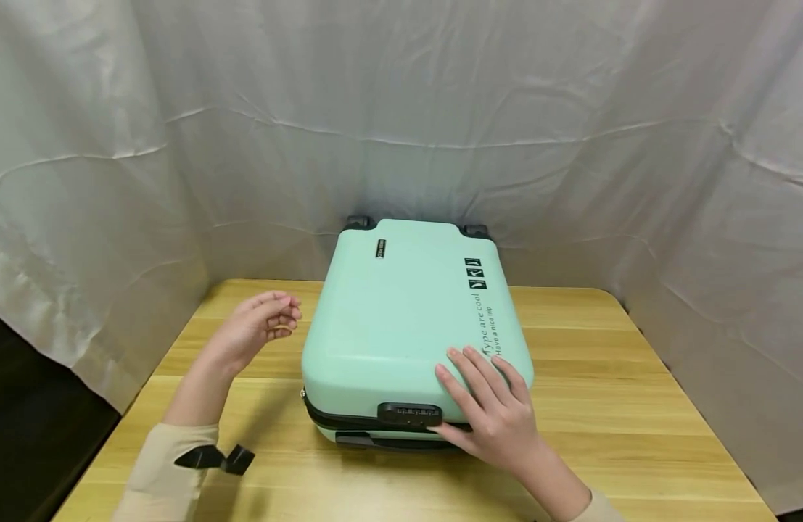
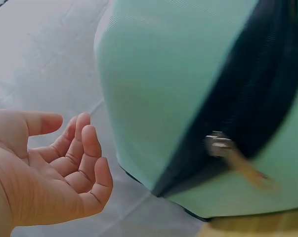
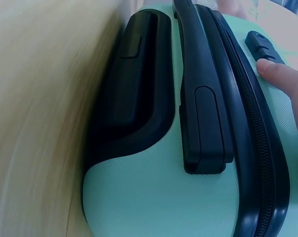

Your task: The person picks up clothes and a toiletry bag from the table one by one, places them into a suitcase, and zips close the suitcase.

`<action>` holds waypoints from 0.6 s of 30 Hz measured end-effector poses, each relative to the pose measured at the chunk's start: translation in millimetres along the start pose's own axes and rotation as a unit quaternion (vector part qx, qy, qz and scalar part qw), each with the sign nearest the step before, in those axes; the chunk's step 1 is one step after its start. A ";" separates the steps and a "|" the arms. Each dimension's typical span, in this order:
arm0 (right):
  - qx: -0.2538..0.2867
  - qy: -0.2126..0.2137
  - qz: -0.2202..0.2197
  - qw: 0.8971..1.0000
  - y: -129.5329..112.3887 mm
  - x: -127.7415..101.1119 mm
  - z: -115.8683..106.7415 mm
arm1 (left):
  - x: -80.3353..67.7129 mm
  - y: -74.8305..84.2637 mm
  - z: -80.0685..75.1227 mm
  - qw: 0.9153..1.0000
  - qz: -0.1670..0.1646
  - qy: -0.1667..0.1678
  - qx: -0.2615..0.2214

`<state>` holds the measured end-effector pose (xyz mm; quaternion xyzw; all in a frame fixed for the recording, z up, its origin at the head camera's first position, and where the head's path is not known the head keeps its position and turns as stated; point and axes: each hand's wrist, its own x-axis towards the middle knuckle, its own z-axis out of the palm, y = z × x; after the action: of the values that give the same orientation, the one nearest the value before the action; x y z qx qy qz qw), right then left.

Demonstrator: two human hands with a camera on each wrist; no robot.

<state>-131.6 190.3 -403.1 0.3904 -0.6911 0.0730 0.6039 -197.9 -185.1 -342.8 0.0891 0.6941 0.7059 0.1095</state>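
A mint-green hard-shell suitcase (image 1: 401, 304) lies flat with its handle side toward me. My right hand (image 1: 495, 409) rests on its near right corner with the fingers spread, and the thumb touches the shell beside the black combination lock (image 1: 410, 414). To the left of the case, my left hand (image 1: 260, 326) is held in the air, fingers loosely bent and holding nothing. In the left wrist view a metal zipper pull (image 2: 219, 144) hangs at the case's corner, apart from that hand. The right wrist view shows the black carry handle (image 3: 205, 113) and the zipper (image 3: 255, 128).
The suitcase lies on a wooden table (image 1: 590, 377). Grey-white curtains (image 1: 440, 109) hang behind and at both sides. Two black wheels (image 1: 476, 231) stick out at the case's far end. A black strap (image 1: 212, 458) crosses my left sleeve.
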 end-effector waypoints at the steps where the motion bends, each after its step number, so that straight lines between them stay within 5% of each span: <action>1: 0.000 0.000 0.000 1.000 -0.1 -0.2 -0.1 | 4.0 4.2 0.0 1.000 0.005 0.001 0.010; 6: -0.002 0.002 -0.001 1.000 -1.8 -0.5 -1.8 | 23.2 22.9 -0.7 0.996 0.022 0.004 0.087; 10: -0.008 0.010 -0.004 1.000 -3.5 1.5 -3.6 | 36.4 36.4 1.0 0.984 0.027 0.006 0.174; 15: -0.010 0.022 -0.006 1.000 -5.5 2.8 -4.6 | 56.9 41.8 1.7 0.951 0.053 0.010 0.304; 18: -0.011 0.027 -0.008 1.000 -6.8 3.0 -5.1 | 70.8 37.7 1.9 0.916 0.075 0.014 0.394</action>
<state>-123.2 187.2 -401.6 0.3876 -0.6719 0.0713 0.6271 -266.5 -164.0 -307.0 0.1667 0.9087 0.3826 0.0026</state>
